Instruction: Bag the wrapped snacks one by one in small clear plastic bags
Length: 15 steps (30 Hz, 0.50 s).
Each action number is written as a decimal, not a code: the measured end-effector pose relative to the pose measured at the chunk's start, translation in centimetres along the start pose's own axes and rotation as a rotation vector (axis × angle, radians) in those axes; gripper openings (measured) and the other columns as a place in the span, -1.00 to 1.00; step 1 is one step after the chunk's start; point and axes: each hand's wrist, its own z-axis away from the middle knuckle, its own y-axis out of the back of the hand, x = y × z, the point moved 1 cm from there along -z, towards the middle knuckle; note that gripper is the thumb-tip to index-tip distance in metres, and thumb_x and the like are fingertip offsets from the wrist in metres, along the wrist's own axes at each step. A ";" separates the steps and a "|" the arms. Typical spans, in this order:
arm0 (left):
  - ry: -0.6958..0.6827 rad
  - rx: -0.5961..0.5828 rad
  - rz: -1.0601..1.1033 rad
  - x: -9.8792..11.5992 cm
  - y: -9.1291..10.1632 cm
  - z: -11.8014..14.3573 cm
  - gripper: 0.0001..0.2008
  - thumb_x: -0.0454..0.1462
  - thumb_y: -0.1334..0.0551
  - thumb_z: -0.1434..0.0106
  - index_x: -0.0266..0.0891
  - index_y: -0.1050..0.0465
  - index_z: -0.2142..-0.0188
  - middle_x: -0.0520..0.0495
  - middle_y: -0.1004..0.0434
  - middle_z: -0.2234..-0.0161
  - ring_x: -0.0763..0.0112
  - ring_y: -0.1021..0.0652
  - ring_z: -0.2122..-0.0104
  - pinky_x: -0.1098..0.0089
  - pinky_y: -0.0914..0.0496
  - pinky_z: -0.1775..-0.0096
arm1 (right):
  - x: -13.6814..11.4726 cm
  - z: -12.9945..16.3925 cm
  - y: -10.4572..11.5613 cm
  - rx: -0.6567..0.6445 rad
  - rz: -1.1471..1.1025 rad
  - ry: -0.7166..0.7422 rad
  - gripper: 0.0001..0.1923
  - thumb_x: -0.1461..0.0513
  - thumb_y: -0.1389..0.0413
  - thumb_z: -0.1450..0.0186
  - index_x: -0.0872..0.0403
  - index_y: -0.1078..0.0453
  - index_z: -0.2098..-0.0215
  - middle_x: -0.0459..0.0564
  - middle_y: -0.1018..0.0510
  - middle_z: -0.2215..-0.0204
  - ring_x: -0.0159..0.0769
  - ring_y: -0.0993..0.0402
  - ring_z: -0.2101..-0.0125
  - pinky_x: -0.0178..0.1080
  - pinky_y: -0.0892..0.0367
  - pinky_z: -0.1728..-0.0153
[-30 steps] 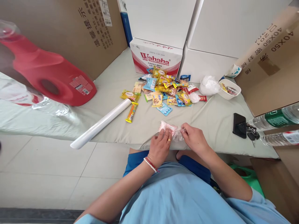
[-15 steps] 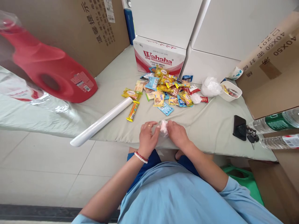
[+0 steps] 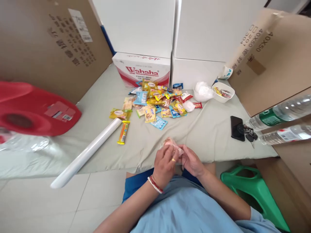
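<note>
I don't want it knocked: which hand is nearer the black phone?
The right hand; it is left of the black phone. The left hand is farther left, on the pink item.

Pale tiled floor (image 3: 107, 187); green stool (image 3: 266, 194) near cloth-covered table (image 3: 206, 136).

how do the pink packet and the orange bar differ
The pink packet is between the left hand and right hand; the orange bar lies on the cloth. The packet is pale and partly covered; the bar is bright and fully visible. Both are smaller than the white roll.
</note>
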 end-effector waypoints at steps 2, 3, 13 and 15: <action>-0.116 -0.144 0.086 1.0 -0.4 -0.3 -0.46 -0.41 -0.17 -0.32 -0.20 -0.32 -0.28 -0.30 -0.51 -0.15 0.04 -0.41 -0.25 0.03 -0.40 -0.13 | 0.0 0.8 0.9 0.052 -0.093 -0.044 -0.57 -0.14 -0.20 -0.32 0.00 -0.40 0.11 -0.01 -0.59 0.14 -0.25 -0.56 0.13 -0.21 -0.47 0.11; -0.145 -0.223 0.147 1.2 -0.5 -0.5 -0.40 -0.39 -0.17 -0.31 -0.21 -0.25 -0.34 -0.31 -0.48 -0.19 0.04 -0.39 -0.27 0.02 -0.39 -0.16 | 0.0 1.1 1.4 0.083 -0.103 -0.060 -0.58 -0.11 -0.26 -0.29 0.00 -0.41 0.12 -0.02 -0.59 0.15 -0.27 -0.55 0.14 -0.24 -0.46 0.11; 0.121 -0.104 -0.040 -7.9 1.2 1.7 -0.67 -0.26 -0.14 -0.42 -0.19 -0.35 -0.15 -0.26 -0.52 -0.04 0.11 -0.59 -0.01 0.08 -0.55 0.01 | -14.1 -5.7 18.0 0.748 0.409 0.443 -0.60 -0.07 -0.22 -0.27 0.04 -0.37 0.14 -0.02 -0.57 0.21 -0.30 -0.50 0.27 -0.25 -0.45 0.20; 0.071 -0.112 -0.090 -9.3 1.1 2.4 -0.73 -0.28 -0.14 -0.41 -0.17 -0.40 -0.08 -0.22 -0.55 0.00 0.11 -0.60 0.01 0.09 -0.53 0.00 | -19.8 -9.8 23.4 0.961 0.569 0.490 -0.66 -0.02 -0.17 -0.29 0.07 -0.36 0.19 -0.05 -0.55 0.30 -0.36 -0.46 0.36 -0.30 -0.42 0.31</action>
